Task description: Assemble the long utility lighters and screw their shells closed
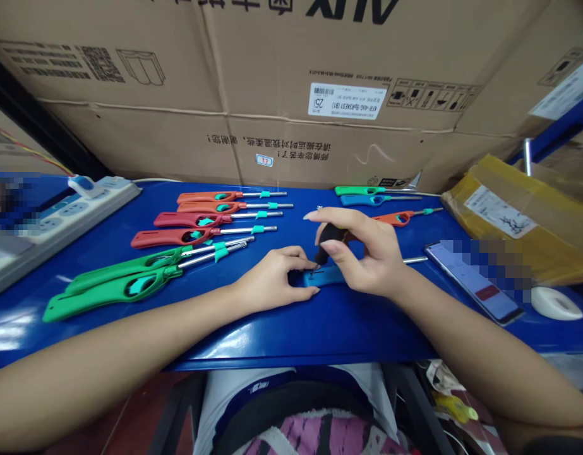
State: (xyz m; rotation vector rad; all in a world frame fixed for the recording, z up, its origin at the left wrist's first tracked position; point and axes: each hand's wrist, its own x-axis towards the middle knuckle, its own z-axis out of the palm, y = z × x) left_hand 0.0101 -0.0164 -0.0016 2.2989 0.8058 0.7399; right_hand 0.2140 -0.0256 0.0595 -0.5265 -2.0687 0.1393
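A blue long-nosed lighter [328, 275] lies flat on the blue table, its metal tube showing to the right past my wrist. My left hand [267, 281] pinches the handle end between thumb and fingers. In my right hand [374, 253] is a small screwdriver [324, 249] with a black handle, held nearly upright. Its thin shaft meets the lighter's handle near the slot, though I cannot make out exactly what the tip touches. The middle of the lighter is hidden behind my right hand.
To the left lie two green lighters [106, 294] and several red and orange ones [177, 237]. Behind my right hand are a green, a blue [364, 200] and an orange lighter. A phone [475, 284], white mouse [555, 303], yellow package [523, 221], power strip [68, 221] and large carton [272, 82] surround them.
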